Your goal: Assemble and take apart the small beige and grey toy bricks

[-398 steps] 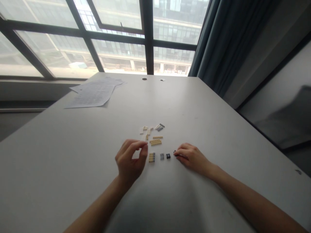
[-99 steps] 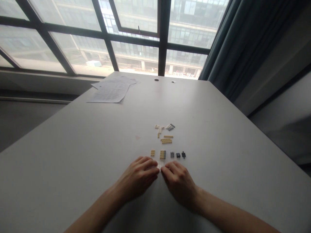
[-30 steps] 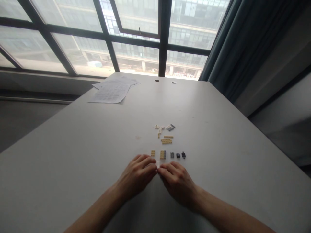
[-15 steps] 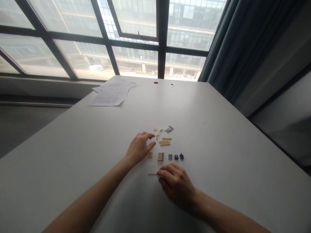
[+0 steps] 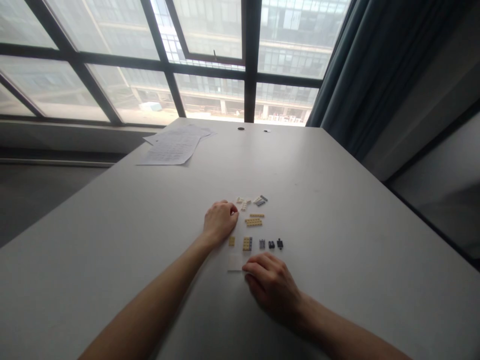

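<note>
My left hand [image 5: 220,220] is closed in a pinch just left of the yellow bricks. A small yellow brick that lay at its fingertips is now out of sight between the fingers. Nearer to me, my right hand [image 5: 270,280] has its fingers curled on the right edge of a thin whitish square plate [image 5: 234,262]. Between the hands runs a row of toy bricks: a small yellow brick [image 5: 231,241], a yellow and grey block [image 5: 247,243], a grey brick [image 5: 262,244], a black brick [image 5: 271,244] and a black piece with pins [image 5: 280,244].
Beyond the row lie long yellow bricks [image 5: 254,221], white bricks [image 5: 243,205] and grey bricks [image 5: 261,203]. Printed papers [image 5: 172,147] rest at the far left of the white table [image 5: 337,225]. A window stands behind, with a dark curtain [image 5: 348,75] at right.
My left hand has closed its thumb and fingers, moving slightly right, and the small yellow brick before them has gone from view. My right hand stays at the plate.
</note>
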A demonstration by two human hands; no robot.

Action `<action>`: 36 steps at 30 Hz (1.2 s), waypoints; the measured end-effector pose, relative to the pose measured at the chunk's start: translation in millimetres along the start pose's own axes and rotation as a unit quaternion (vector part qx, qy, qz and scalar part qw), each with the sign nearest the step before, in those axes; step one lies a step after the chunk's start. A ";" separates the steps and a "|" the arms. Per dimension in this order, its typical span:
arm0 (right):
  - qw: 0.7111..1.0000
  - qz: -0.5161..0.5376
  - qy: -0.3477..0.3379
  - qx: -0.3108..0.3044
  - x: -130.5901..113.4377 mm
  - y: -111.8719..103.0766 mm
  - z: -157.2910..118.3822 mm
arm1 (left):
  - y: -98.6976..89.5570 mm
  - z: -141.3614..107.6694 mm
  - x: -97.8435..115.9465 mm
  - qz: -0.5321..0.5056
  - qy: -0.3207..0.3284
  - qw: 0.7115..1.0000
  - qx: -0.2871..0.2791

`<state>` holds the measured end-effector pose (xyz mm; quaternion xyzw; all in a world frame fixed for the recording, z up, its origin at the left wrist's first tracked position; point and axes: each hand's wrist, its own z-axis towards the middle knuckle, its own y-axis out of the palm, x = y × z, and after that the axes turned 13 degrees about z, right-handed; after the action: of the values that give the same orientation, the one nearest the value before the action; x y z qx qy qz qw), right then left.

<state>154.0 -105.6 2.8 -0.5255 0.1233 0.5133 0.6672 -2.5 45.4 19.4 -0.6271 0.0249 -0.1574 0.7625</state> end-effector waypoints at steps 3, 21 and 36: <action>1.000 0.018 0.004 0.004 1.3 0.6 -0.8 | -3.8 -5.0 -6.7 -0.017 0.016 1.000 0.004; 0.862 0.422 0.230 0.165 -15.5 -33.8 22.4 | -44.2 -87.0 27.2 -0.331 0.175 0.919 0.124; 0.859 0.429 0.235 0.150 -12.3 -31.1 22.1 | -45.9 -85.6 31.2 -0.365 0.180 0.908 0.102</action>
<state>165.6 -91.6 38.5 -0.4194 0.5649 0.5852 0.4032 -2.7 -51.8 50.5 -0.4723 -0.0854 -0.5363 0.6943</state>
